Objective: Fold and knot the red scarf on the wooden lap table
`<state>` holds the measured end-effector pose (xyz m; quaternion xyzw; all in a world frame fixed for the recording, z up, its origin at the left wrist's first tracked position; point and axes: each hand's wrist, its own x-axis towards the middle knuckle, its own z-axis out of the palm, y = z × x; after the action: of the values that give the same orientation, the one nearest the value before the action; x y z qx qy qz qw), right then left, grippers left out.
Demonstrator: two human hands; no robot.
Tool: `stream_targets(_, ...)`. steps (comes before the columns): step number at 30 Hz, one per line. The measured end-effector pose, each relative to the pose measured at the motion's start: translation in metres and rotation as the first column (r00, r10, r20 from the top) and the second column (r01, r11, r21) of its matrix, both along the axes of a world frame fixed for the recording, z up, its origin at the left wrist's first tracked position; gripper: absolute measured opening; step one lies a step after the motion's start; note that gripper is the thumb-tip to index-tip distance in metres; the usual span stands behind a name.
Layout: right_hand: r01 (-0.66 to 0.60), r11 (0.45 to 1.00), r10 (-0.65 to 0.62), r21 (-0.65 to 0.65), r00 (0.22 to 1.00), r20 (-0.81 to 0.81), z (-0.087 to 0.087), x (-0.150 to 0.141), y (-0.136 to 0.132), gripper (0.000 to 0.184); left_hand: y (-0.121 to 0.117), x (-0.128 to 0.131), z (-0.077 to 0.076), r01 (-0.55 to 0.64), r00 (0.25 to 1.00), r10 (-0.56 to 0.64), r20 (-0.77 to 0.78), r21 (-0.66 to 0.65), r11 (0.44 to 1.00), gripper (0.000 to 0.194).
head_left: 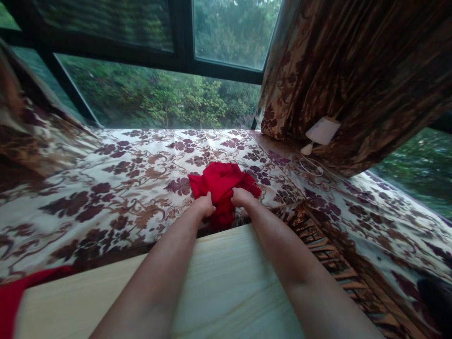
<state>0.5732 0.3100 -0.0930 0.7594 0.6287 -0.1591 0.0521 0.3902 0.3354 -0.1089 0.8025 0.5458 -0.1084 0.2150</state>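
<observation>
A bunched red scarf (222, 179) with a fringe at its right end lies on the flowered window-seat cover (141, 174). Part of it hangs over the seat's front edge, between my hands. My left hand (205, 205) grips the cloth on its left side, fingers closed. On the other side my right hand (242, 197) is closed on the scarf too, near the fringe. Both arms reach forward over the pale tabletop, and most fingertips are hidden in the folds.
A pale wood-grain table (226, 278) stands between me and the seat. Red cloth (21, 292) drapes over its left end. A small white lamp (323, 131) with a cord rests tilted by the right curtain (318, 61). Windows (158, 94) rise behind the seat.
</observation>
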Motion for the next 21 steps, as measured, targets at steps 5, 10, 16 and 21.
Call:
stream_targets(5, -0.032, 0.948, 0.034, 0.317, 0.999, -0.001, 0.017, -0.051, -0.057, 0.049, -0.033, -0.027, 0.026, 0.012, 0.993, -0.04, 0.108, 0.255, 0.967, 0.065)
stream_targets(10, -0.002, 0.868, 0.04, 0.497, 0.997, -0.066, 0.034, -0.099, -0.108, 0.052, -0.094, -0.064, 0.049, -0.075, 0.991, 0.033, 0.126, 0.342, 0.937, 0.056)
stream_targets(16, -0.014, 0.847, 0.102, 0.531, 0.985, -0.137, 0.038, -0.14, -0.175, 0.058, -0.175, -0.113, 0.067, -0.126, 0.988, 0.076, 0.131, 0.433, 0.893, 0.057)
stream_targets(21, -0.069, 0.862, 0.153, 0.503, 0.98, -0.128, 0.029, -0.166, -0.242, 0.057, -0.243, -0.147, 0.055, -0.126, 0.991, 0.092, 0.102, 0.403, 0.907, 0.061)
